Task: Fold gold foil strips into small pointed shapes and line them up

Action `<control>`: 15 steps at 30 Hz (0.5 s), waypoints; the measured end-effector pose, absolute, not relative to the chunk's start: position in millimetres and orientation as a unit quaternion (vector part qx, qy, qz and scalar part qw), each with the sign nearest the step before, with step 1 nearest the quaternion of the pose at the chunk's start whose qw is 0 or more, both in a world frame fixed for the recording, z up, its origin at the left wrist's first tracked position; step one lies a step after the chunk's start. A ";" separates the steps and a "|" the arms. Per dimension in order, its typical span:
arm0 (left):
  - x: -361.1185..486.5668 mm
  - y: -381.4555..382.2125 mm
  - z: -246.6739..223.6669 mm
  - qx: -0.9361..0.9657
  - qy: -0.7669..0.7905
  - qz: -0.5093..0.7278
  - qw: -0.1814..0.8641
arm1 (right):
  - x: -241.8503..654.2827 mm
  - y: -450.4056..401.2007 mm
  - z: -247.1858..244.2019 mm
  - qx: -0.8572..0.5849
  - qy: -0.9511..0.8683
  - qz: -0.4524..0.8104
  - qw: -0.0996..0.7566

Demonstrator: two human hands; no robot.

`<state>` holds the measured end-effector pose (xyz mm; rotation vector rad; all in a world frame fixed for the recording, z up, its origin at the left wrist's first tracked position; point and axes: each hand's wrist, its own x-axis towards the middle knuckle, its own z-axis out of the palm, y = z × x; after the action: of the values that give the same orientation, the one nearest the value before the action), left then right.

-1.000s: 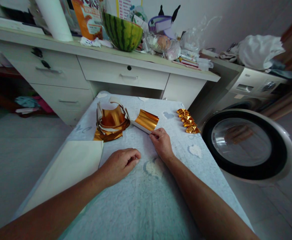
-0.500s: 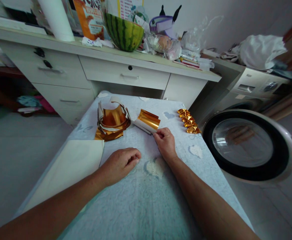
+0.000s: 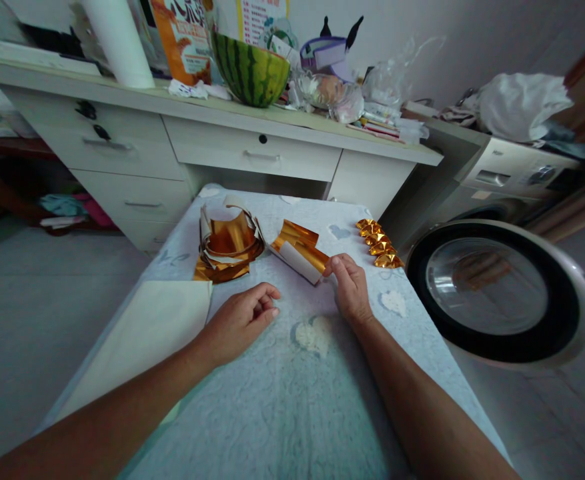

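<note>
My right hand (image 3: 349,287) pinches the right end of a curled sheet of gold foil paper (image 3: 318,259), whose white back faces up along the near edge. More gold foil paper (image 3: 295,233) lies just behind it, touching or overlapping. My left hand (image 3: 246,319) rests over the cloth with its fingers loosely curled and a gap between thumb and forefinger; nothing shows in it. Beyond it stands a curled stack of gold foil sheets (image 3: 229,240) with white backs. Several folded gold foil pieces (image 3: 378,243) sit in a row at the right edge.
A pale folded sheet (image 3: 142,333) lies on the left of the cloth-covered table (image 3: 292,413). Behind is a white desk (image 3: 252,148) bearing half a watermelon (image 3: 252,70) and plastic bags. An open washing machine door (image 3: 492,293) stands close on the right.
My right hand has moved right and slightly toward me, drawing one foil sheet away from the other foil. The fingers of my left hand have loosened a little.
</note>
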<state>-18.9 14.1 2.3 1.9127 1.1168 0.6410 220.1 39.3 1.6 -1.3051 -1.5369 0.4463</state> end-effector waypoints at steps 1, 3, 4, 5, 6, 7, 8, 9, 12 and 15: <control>-18.9 14.3 1.9 0.759 0.442 0.256 0.404 | 221.7 41.0 0.0 -0.576 -0.627 0.141 0.506; -18.6 14.5 1.2 0.762 0.441 0.254 0.401 | 223.8 46.0 -4.9 -0.648 -0.612 0.049 0.451; -18.3 14.6 0.9 0.764 0.440 0.251 0.399 | 224.3 48.6 -7.6 -0.678 -0.605 0.025 0.417; -17.9 14.5 0.7 0.766 0.440 0.248 0.398 | 224.4 51.1 -10.0 -0.703 -0.599 0.019 0.383; -17.6 14.5 0.7 0.768 0.440 0.245 0.397 | 224.2 53.2 -12.1 -0.721 -0.595 0.024 0.354; -17.3 14.3 0.8 0.769 0.440 0.241 0.396 | 224.0 54.9 -13.7 -0.733 -0.593 0.033 0.332; -17.0 14.2 1.2 0.770 0.440 0.238 0.395 | 223.7 56.3 -14.8 -0.738 -0.592 0.045 0.319; -16.8 14.1 1.7 0.772 0.440 0.234 0.395 | 223.6 57.3 -15.5 -0.740 -0.592 0.055 0.316; -16.6 13.8 3.3 0.776 0.438 0.227 0.392 | 225.5 59.4 -15.9 -0.723 -0.579 0.080 0.368; -16.8 14.1 4.0 0.779 0.436 0.225 0.391 | 230.3 60.6 -14.1 -0.698 -0.566 0.096 0.429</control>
<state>-16.8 14.1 4.0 1.9782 1.1084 0.5721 230.3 60.6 -14.1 -1.7422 -1.4118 0.2400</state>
